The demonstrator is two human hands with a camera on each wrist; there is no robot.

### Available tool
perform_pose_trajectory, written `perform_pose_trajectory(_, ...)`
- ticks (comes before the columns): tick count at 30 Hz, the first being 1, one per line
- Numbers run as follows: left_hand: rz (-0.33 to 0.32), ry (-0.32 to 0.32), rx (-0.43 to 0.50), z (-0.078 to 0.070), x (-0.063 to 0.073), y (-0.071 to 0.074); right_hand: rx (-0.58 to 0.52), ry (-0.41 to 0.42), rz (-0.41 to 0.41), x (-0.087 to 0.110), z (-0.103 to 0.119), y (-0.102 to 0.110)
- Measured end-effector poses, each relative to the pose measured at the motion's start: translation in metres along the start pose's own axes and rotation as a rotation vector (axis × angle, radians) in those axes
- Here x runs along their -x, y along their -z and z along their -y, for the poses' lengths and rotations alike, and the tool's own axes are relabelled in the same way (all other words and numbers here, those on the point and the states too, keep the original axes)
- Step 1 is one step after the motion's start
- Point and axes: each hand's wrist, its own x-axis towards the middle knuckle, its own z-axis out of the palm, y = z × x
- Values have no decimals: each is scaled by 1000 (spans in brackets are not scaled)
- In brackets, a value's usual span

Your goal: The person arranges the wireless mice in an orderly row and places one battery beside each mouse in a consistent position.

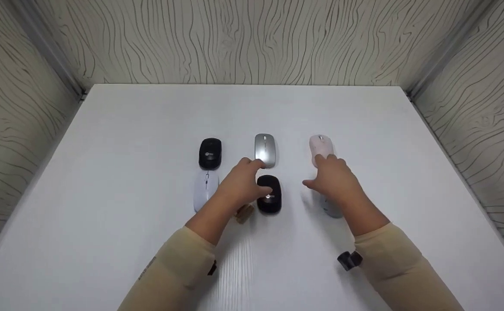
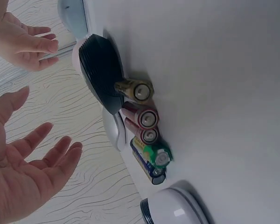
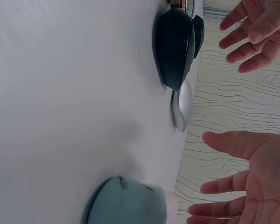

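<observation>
My left hand (image 1: 242, 181) hovers over the table with fingers spread, holding nothing. In the head view its thumb overlaps the front black mouse (image 1: 270, 203), and its fingertips overlap the lower end of the silver mouse (image 1: 265, 149). My right hand (image 1: 336, 179) is also spread and empty. Its fingertips overlap the pink mouse (image 1: 320, 144), and a blue-grey mouse (image 1: 332, 210) lies partly hidden below the palm. Several batteries (image 2: 147, 119) lie side by side by the front black mouse (image 2: 100, 70), mostly covered by my left forearm in the head view.
A second black mouse (image 1: 210, 153) lies at the back left, with a pale lavender mouse (image 1: 204, 188) in front of it, partly behind my left arm. The white table (image 1: 105, 172) meets wood-patterned panels (image 1: 234, 43) at the back and sides.
</observation>
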Motion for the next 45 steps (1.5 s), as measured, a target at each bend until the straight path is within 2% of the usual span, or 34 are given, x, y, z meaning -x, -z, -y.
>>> perform_pose_trajectory(4, 1, 12, 3, 5, 2, 4, 25, 59, -11, 1, 11, 2)
perform_pose_trajectory(11, -31, 51, -18, 13, 7, 14, 33, 216, -92, 6, 42, -4)
perform_pose_trajectory(14, -43, 65, -17, 16, 11, 18, 30, 254, -96, 10, 58, -10)
perform_pose_trajectory(18, -68, 47, -31, 22, 17, 22, 38, 290, -93, 16, 77, -19)
perform_pose_trajectory(22, -92, 38, -26, 30, 22, 24, 49, 300, -86, 20, 91, -27)
perform_pose_trajectory(29, -115, 63, 19, 38, 30, 32, 97, 286, -59, 22, 106, -37)
perform_pose_trajectory(38, -105, 43, -3, 43, 37, 28, 299, 405, -136, 23, 118, -63)
perform_pose_trajectory(45, -88, 57, -22, 45, 40, 24, 310, 370, -131, 21, 123, -77)
